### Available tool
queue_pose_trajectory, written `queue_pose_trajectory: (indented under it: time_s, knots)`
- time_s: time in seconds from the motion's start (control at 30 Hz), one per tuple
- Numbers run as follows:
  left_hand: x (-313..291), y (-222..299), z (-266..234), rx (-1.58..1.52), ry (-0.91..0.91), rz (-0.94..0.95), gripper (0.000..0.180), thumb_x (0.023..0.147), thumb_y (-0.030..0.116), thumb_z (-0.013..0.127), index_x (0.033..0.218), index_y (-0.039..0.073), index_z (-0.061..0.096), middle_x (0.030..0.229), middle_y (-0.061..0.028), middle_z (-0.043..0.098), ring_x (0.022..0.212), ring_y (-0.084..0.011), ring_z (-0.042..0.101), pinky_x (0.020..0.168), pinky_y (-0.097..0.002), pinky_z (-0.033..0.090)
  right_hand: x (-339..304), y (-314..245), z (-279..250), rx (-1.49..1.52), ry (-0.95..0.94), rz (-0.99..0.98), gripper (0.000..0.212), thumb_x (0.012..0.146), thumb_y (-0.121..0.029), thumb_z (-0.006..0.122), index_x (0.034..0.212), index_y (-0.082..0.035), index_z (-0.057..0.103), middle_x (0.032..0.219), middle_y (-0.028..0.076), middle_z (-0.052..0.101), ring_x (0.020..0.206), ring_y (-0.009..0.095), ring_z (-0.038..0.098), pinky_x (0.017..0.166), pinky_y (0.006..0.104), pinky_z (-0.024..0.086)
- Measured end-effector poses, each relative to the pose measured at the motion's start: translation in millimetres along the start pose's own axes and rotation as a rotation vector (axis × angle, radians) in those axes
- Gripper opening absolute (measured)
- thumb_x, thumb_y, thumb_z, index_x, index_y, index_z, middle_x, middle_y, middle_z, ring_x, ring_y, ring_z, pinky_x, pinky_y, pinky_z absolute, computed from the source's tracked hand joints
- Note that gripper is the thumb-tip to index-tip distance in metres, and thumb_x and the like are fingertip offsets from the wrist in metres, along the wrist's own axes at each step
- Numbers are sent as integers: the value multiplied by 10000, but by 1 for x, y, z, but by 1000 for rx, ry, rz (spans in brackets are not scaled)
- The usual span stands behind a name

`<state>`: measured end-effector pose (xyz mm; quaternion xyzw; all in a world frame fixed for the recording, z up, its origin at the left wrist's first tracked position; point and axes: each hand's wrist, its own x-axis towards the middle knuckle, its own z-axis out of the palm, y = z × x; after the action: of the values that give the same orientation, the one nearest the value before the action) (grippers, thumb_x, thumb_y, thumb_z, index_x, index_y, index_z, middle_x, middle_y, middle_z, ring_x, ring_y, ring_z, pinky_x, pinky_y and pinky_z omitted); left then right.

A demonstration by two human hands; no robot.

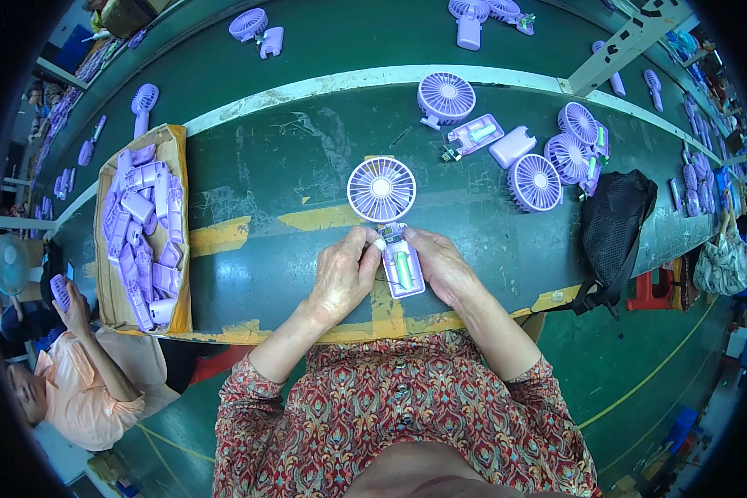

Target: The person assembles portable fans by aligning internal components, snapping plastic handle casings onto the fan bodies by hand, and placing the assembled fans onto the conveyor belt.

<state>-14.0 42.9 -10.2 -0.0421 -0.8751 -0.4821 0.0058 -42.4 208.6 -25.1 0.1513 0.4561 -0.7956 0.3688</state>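
Note:
A lilac handheld fan (pixel 382 189) lies in front of me, its round grille pointing away from me. Its handle shell (pixel 406 290) is uncovered, with a green battery (pixel 403 269) inside. A small dark circuit board (pixel 389 233) sits at the neck between grille and handle. My left hand (pixel 344 270) is closed, thumb and finger pinching the neck beside the board; something small and white shows at its fingertip. My right hand (pixel 443 267) is closed on the opposite side of the neck, its fingertips at the top of the handle. My fingers partly cover the board.
On the left stands a cardboard box (pixel 186 249) of lilac shell parts. Several fan heads (pixel 534 182), a loose cover (pixel 513 147) and a black mesh bag (pixel 614 217) lie to the right. Beyond the white rail (pixel 340 80) are more fans. A person (pixel 91 386) sits at left.

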Motion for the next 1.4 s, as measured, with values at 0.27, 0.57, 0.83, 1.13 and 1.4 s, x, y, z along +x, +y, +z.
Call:
queue_pose_trajectory:
  time_s: [0.27,0.57,0.83,1.13,1.4]
  knots:
    - [0,-3,-1,165,2,123,106,804,46,587,886,30,521,738,-151,593,692,-339,606,595,-423,476,2,6,-2,-73,12,-44,326,967,-261,438,1110,14,537,923,69,621,779,108,599,685,252,510]
    - [3,9,-7,178,-23,220,170,771,-22,587,932,19,551,875,-158,590,770,-327,615,635,-390,493,-4,0,4,-104,-9,-41,322,977,-251,413,1106,20,530,920,74,622,796,121,612,697,246,515]
    - [0,5,-5,282,-8,383,348,725,-68,593,1062,19,588,931,-127,607,762,-306,635,610,-365,534,-7,2,-3,-207,-169,-132,286,941,-133,476,1188,10,497,994,26,593,850,66,555,737,227,483]
    - [0,7,-3,418,-46,456,371,653,-53,620,1020,-3,613,878,-105,576,743,-263,620,582,-348,532,-8,1,-2,-291,-215,-165,317,905,-39,482,1220,-6,482,990,15,587,843,60,542,732,229,473]
    - [5,7,-3,393,-135,458,401,664,-26,590,1063,-44,557,894,-120,525,789,-282,578,642,-382,525,-5,4,-2,-383,-159,-196,319,914,-88,505,1219,2,481,994,31,589,856,67,531,732,241,463]
